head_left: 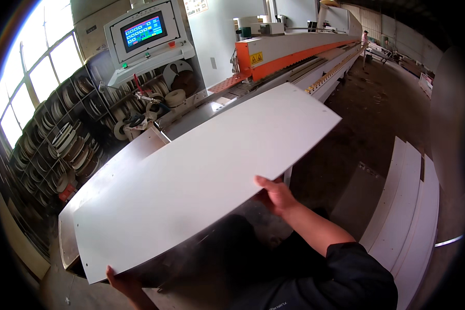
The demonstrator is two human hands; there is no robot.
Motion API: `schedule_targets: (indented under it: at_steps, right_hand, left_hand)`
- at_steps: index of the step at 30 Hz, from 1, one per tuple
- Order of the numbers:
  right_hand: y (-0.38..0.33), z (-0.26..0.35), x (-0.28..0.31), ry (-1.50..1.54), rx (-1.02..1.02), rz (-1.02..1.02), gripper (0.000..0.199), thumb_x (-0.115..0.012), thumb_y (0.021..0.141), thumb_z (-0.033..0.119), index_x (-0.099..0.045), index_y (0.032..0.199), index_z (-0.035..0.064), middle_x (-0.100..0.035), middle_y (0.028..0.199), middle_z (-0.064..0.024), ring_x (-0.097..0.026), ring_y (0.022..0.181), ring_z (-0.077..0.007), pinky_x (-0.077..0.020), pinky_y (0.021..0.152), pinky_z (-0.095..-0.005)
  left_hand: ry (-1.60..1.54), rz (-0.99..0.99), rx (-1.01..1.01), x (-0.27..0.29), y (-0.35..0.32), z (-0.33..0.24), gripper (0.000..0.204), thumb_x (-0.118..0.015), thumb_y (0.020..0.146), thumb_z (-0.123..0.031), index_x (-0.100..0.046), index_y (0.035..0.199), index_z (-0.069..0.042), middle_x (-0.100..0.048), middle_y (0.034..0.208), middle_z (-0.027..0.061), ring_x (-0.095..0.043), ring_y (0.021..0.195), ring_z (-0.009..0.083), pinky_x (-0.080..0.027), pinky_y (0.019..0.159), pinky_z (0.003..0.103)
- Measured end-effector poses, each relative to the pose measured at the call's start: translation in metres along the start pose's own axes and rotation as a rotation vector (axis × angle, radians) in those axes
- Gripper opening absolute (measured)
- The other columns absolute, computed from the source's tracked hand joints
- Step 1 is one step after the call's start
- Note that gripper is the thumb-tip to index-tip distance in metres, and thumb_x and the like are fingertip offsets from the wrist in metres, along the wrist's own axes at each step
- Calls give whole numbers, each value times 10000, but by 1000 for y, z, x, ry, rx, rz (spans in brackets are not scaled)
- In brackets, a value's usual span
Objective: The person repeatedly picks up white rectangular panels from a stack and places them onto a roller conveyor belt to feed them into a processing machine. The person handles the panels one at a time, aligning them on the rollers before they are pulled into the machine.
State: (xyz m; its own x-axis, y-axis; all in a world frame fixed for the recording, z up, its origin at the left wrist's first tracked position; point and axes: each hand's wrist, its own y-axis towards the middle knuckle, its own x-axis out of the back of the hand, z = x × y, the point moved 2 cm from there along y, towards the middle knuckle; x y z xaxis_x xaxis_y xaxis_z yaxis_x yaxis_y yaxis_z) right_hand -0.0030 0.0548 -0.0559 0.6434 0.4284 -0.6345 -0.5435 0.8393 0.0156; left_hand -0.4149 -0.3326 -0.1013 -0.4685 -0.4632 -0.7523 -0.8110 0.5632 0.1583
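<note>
A long white panel [201, 170] stretches from the lower left to the upper right in front of me, with small holes near its short ends. My right hand [276, 195] is closed on its near long edge, thumb on top and fingers hidden underneath. At the panel's lower left corner, my left hand [123, 281] grips the same edge with a fingertip showing above it. Beneath the panel lies a pale worktable [113, 168], its far side and left end showing past the board.
Ahead runs a long edge-banding machine [294, 49] with an orange stripe and a control screen [143, 32]. Racks of banding rolls [62, 147] line the left. White boards [403, 206] are stacked at the right. A distant person [365, 39] stands beside the machine's far end.
</note>
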Motion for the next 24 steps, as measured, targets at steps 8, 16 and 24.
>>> schedule_targets:
  at_steps: [8,16,24]
  right_hand:
    - [59,-7,-41,-747,-63,175,553,-695,1014,466,-677,1284,-16,-758,1137,-105,-736,998,-193,-594,823,-337]
    - [56,30,2,-1593,1001,-223,667,-710,960,445,-589,1419,-24,-588,1481,-242,-514,1416,-404,-410,1163,-510]
    - [106,26,-5,-1869,821,-169,962,-424,1025,733,-491,1496,-103,-408,1620,-303,-317,1570,-388,-196,1283,-554]
  left_hand:
    - [89,50,-191,2,29,-24,685,-521,1089,-536,-449,1558,-41,-580,1486,125,-574,1303,267,-487,1074,434]
    - [595,-156,-167,-59,14,63,472,-523,1107,-505,-612,1267,-69,-723,1017,62,-569,719,90,-463,615,252]
    - [663,-201,-168,-79,45,70,542,-521,1112,-496,-690,945,-8,-651,797,56,-579,726,143,-475,688,313]
